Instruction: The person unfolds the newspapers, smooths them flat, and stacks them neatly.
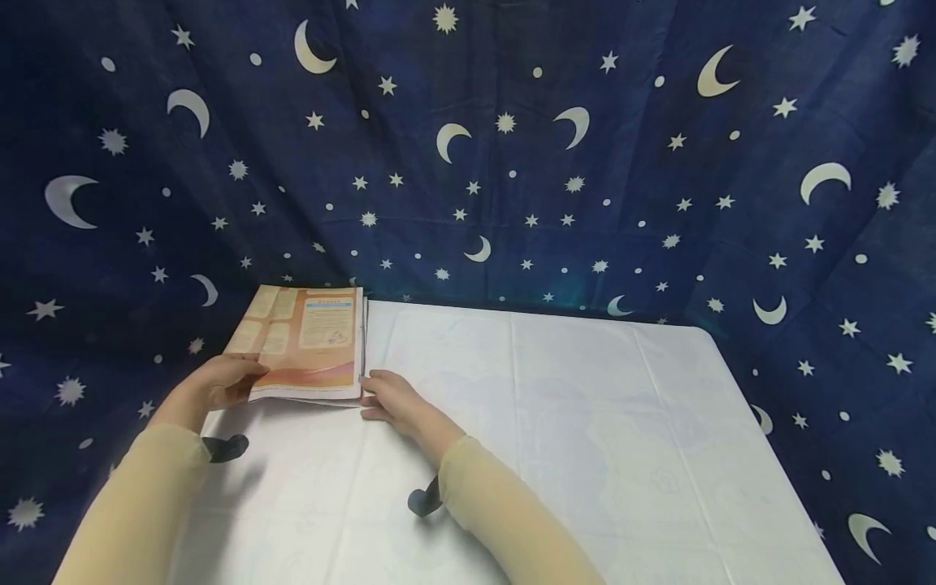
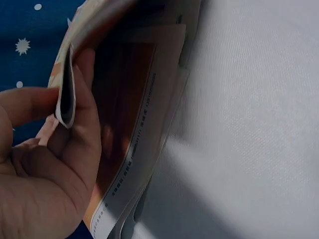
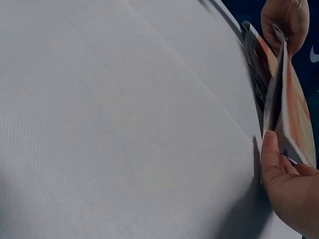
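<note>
An orange-printed folded newspaper (image 1: 318, 333) is at the far left end of the white table. My left hand (image 1: 223, 380) pinches its left folded edge between thumb and fingers; the left wrist view shows the fold (image 2: 67, 94) between them. At the right near corner my right hand (image 1: 393, 400) grips the paper's edge, with fingers partly hidden by the sheet (image 3: 298, 119). Beneath the held newspaper lie more folded newspapers (image 2: 142, 109), and a gap shows between them and the lifted sheet.
The white-covered table (image 1: 556, 422) extends to the right. A dark blue cloth (image 1: 497, 203) with moons and stars hangs behind the table and down its sides. Dark straps with rounded ends (image 1: 424, 500) are on both wrists.
</note>
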Tool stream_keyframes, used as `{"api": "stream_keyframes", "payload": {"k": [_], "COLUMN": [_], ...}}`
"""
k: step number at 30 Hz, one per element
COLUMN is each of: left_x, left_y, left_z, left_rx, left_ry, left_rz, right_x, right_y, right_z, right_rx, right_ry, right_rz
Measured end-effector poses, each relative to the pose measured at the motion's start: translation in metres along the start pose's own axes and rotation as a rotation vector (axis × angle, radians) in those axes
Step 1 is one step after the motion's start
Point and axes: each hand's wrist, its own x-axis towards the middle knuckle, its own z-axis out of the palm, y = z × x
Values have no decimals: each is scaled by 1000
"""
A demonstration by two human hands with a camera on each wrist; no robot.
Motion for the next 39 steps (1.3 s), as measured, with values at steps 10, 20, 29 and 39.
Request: {"api": "stream_keyframes", "payload": {"k": [10,20,29,39], "left_x": [-5,-11,-13,-10], "left_y": [0,7,4,8], "left_z": [11,43,79,144], "left_rx": [-101,-35,46,196], "left_ry": [-139,-202,-237,-170], "left_rz": [38,82,168,246], "right_x": [6,5,-3,-36], "right_y": [-2,-14,-25,-37], "right_z": [-6,-32,-73,-134], "right_rx": [53,151,20,-161], "right_ry": [51,126,234,308], "right_rz": [17,-3,-107,-118]}}
